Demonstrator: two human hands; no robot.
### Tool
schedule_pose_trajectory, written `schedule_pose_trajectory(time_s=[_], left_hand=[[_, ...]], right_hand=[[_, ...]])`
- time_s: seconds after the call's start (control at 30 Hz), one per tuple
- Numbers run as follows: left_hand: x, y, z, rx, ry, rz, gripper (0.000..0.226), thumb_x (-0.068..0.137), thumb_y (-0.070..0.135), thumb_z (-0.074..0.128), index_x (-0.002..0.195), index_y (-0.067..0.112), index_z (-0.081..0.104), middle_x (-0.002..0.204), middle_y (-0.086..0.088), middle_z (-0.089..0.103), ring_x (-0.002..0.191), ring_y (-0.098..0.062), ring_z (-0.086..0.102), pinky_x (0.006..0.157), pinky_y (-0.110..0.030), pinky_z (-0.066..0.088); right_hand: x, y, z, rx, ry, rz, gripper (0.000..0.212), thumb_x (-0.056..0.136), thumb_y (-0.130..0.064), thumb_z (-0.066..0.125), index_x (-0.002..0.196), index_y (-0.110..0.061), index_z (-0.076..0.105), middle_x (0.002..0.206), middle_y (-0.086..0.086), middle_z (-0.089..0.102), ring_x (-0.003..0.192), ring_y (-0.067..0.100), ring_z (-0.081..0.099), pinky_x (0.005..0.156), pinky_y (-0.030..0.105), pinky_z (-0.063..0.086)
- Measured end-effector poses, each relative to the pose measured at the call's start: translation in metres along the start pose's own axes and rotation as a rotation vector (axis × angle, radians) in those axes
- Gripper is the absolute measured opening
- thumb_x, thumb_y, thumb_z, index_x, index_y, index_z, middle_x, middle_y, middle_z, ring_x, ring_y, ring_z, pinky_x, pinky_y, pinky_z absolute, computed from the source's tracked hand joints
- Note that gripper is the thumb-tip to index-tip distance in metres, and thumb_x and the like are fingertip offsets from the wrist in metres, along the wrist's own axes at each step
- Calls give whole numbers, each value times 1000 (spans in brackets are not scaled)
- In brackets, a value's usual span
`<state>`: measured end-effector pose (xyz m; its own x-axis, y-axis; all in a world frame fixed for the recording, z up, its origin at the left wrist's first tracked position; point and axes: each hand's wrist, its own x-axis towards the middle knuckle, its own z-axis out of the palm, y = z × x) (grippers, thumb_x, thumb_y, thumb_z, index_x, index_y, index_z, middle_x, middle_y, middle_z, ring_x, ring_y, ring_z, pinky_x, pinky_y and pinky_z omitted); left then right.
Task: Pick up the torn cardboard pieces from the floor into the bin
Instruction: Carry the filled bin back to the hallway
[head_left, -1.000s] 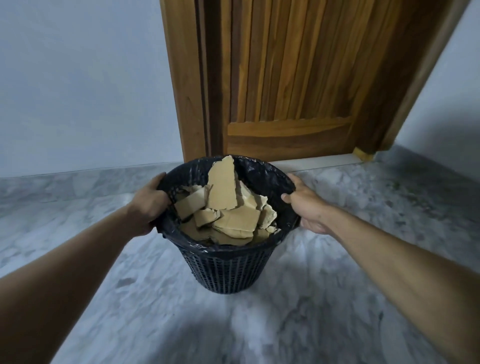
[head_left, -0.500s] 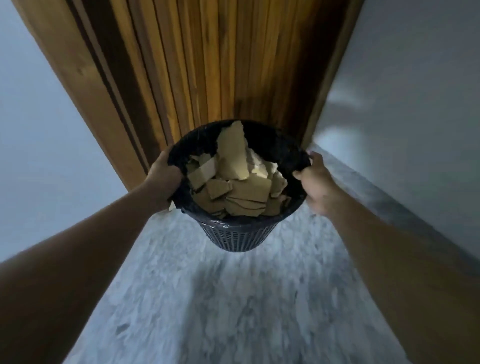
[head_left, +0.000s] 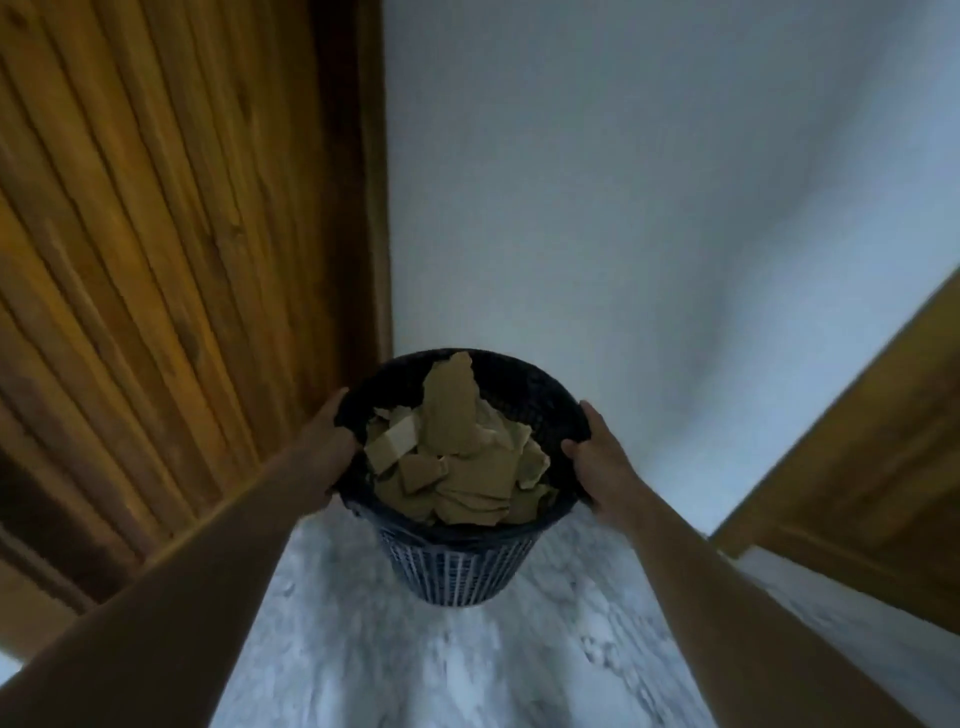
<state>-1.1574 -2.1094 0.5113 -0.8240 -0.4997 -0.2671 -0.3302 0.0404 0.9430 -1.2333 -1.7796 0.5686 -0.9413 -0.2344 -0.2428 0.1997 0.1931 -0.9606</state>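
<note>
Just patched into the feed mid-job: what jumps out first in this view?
Dead centre, a dark mesh bin heaped with torn cardboard pieces, one tall piece sticking above the rim. The left hand and right hand grip its rim on opposite sides. A wooden door fills the left; pale marble floor lies below.

Slatted wooden door (head_left: 156, 260), left, dark frame (head_left: 358, 182) beside. Plain pale wall (head_left: 649, 208), centre. Second wood panel (head_left: 872, 467), right. Grey-white marble floor (head_left: 467, 670). Dim light.
</note>
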Motion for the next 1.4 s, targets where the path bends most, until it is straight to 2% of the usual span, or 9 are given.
schedule_pose_trajectory(time_s=[0.23, 0.4, 0.6, 0.73, 0.83, 0.97, 1.1, 1.27, 1.4], left_hand=[[-89, 175, 149, 13, -469, 199, 40, 91, -11, 47, 117, 17, 60, 105, -11, 67, 95, -26, 64, 64, -28, 52], [-127, 229, 280, 99, -711, 281, 55, 82, -17, 38, 116, 19, 61, 111, -17, 68, 101, -35, 66, 75, -49, 62], [-221, 268, 468, 170, -939, 297, 43, 100, 5, 27, 114, 25, 62, 97, -13, 72, 80, -31, 70, 47, -33, 54], [-286, 277, 586, 173, -1067, 256, 39, 107, 17, 29, 124, 33, 61, 106, -9, 74, 92, -33, 71, 66, -49, 62], [-332, 279, 670, 297, -1208, 225, 39, 109, 33, 29, 138, 22, 53, 127, -9, 67, 111, -31, 65, 92, -55, 55], [-399, 282, 769, 327, -1353, 210, 34, 106, 24, 35, 135, 21, 53, 133, -11, 61, 114, -32, 61, 69, -46, 54], [-471, 280, 856, 229, -1559, 193, 46, 104, 14, 38, 137, 45, 49, 135, -3, 59, 120, -34, 57, 88, -66, 51], [-563, 278, 966, 165, -1758, 177, 51, 104, -1, 36, 131, 40, 50, 113, -5, 63, 99, -28, 64, 86, -48, 56], [-630, 287, 1045, 291, -1872, 295, 64, 101, 2, 42, 148, 46, 35, 130, -7, 56, 103, -35, 62, 87, -53, 56]], right_hand=[[-87, -44, -152, 88, 446, 8, 60, 101, -4, 43, 149, -36, 28, 121, 7, 57, 105, 31, 63, 86, 51, 59], [-155, -44, -265, 178, 715, -20, 50, 100, 2, 41, 140, -27, 40, 123, 12, 57, 107, 32, 60, 88, 51, 57], [-255, -28, -411, 247, 1009, -8, 43, 100, 5, 41, 129, -26, 43, 112, 10, 60, 97, 28, 62, 94, 54, 55], [-322, -12, -501, 252, 1158, 38, 52, 102, -1, 41, 141, -36, 38, 121, 14, 56, 102, 42, 63, 87, 71, 52], [-369, -6, -556, 295, 1275, 24, 57, 105, 0, 39, 153, -30, 29, 129, 13, 54, 96, 30, 62, 89, 53, 57], [-429, 9, -620, 352, 1444, -1, 65, 106, -2, 41, 160, -33, 21, 151, 13, 43, 117, 31, 59, 98, 49, 54], [-475, 37, -686, 421, 1584, -17, 66, 106, -4, 42, 160, -36, 22, 153, 10, 43, 126, 34, 55, 102, 53, 51], [-525, 87, -768, 451, 1757, 18, 66, 99, -10, 48, 153, -45, 32, 147, 8, 54, 114, 34, 66, 96, 57, 54], [-552, 101, -797, 456, 1949, 45, 57, 105, -5, 39, 149, -41, 38, 126, 9, 66, 105, 40, 69, 87, 58, 56]])
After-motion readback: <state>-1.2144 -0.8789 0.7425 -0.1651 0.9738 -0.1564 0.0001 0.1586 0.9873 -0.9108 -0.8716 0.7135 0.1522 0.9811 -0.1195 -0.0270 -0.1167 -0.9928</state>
